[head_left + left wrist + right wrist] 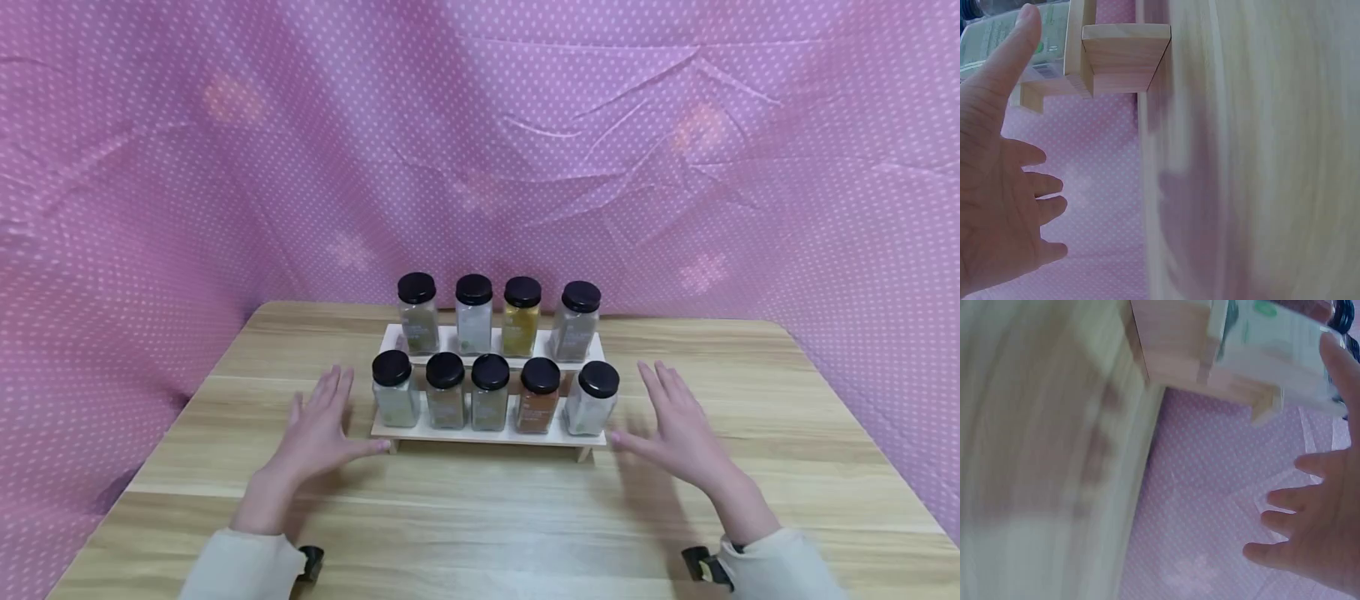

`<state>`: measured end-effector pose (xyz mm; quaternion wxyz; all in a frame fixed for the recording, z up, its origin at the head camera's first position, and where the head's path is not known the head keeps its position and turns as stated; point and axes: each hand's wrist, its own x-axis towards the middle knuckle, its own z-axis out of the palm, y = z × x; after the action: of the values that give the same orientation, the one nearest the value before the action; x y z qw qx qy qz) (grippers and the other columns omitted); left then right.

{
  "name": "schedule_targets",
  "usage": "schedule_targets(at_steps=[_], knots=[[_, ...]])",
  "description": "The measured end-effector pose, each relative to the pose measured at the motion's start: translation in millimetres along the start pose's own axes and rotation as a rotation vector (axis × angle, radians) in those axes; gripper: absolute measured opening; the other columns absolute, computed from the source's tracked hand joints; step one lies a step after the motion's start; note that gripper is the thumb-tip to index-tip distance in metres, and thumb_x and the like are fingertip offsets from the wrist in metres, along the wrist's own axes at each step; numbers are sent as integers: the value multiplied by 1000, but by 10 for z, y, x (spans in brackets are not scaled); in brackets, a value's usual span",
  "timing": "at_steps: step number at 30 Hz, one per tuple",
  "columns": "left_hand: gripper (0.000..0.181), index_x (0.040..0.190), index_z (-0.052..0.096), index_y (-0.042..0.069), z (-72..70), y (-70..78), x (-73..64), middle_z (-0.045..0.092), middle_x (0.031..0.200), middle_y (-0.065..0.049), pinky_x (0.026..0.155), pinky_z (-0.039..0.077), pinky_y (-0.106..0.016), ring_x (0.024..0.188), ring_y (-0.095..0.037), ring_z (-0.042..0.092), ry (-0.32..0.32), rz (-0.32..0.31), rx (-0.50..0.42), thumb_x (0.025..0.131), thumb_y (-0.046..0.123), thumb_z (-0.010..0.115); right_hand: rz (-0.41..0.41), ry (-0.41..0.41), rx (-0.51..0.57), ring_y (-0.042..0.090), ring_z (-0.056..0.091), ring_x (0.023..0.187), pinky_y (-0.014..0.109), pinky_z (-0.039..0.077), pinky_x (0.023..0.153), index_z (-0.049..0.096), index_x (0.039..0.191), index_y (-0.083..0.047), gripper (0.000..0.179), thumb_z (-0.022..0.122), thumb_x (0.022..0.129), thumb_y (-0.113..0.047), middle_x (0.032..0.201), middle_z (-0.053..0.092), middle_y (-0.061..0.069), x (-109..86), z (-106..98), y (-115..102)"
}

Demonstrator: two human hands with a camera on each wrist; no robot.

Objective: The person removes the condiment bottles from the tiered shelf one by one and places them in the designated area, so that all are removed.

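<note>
A two-tier wooden spice rack stands on the table, bearing several glass spice jars with black lids. On its lower tier, a pale-filled jar sits at the left end and a white-filled jar at the right end. My left hand is beside the rack's left end, fingers spread and thumb near the lower tier. Mirroring it, my right hand is spread at the right end, thumb close to the white-filled jar. Both palms hold nothing. Whether either thumb touches the rack, I cannot tell.
The upper tier carries jars too, among them a yellow-filled jar and a grey-brown one. A wood-grain table lies beneath. Behind and at both sides hangs a pink dotted cloth.
</note>
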<state>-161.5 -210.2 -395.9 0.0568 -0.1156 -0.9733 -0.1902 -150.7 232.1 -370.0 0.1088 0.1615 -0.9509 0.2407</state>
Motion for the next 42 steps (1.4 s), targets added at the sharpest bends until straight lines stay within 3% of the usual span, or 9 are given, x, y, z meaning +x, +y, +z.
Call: schedule_targets(at_steps=[4,8,16,22,24,30,35,39,42], knots=[[116,137,6,0,41,0,14,4,140,-20,93,-5,-58,126,-34,6,-4,-26,-102,58,57,69,-16,98,113,40,18,121,55,18,93,20,135,0,97,73,64,-41,134,22,26,33,110,-78],[115,136,9,-3,114,14,42,9,139,-23,93,3,-59,125,-36,10,7,-25,-208,57,53,72,27,161,256,39,23,119,54,21,93,23,133,1,92,76,64,-31,132,27,24,52,216,-196],[110,137,7,1,304,35,93,13,138,-24,97,19,-47,122,-38,19,-27,-59,-503,60,35,77,101,300,507,30,38,110,47,34,86,35,125,4,75,76,64,-11,123,39,20,108,436,-400],[101,138,14,10,375,45,115,24,136,-20,99,17,-43,123,-32,22,-4,-31,-674,61,24,78,206,381,587,23,44,98,42,37,83,41,119,3,65,74,64,-4,112,47,16,125,528,-487],[98,137,16,7,345,91,102,27,134,-21,99,16,-43,122,-32,23,-2,-26,-748,62,17,78,235,377,621,23,44,97,42,36,84,40,120,2,64,73,66,-4,112,48,15,127,535,-509],[87,134,24,4,461,57,128,32,131,-20,99,16,-42,121,-31,26,-11,-68,-876,64,13,76,291,375,655,23,44,99,42,36,86,39,121,2,64,72,68,-5,113,48,16,135,549,-512],[86,135,22,6,548,32,114,26,136,-18,101,12,-40,124,-28,20,0,-75,-945,67,12,74,259,402,650,25,46,95,44,38,82,40,118,3,61,72,67,-4,108,50,17,139,595,-475],[88,136,19,8,558,39,89,23,137,-18,101,12,-40,125,-28,18,-1,-112,-968,68,12,73,195,428,593,24,48,93,43,42,77,42,117,-1,62,75,67,-16,105,52,12,166,781,-253],[88,137,19,9,556,45,81,22,137,-17,100,13,-41,125,-29,18,-16,-136,-967,68,14,73,181,449,535,16,50,91,37,45,72,44,117,-9,65,76,64,-30,104,53,1,204,987,31]])
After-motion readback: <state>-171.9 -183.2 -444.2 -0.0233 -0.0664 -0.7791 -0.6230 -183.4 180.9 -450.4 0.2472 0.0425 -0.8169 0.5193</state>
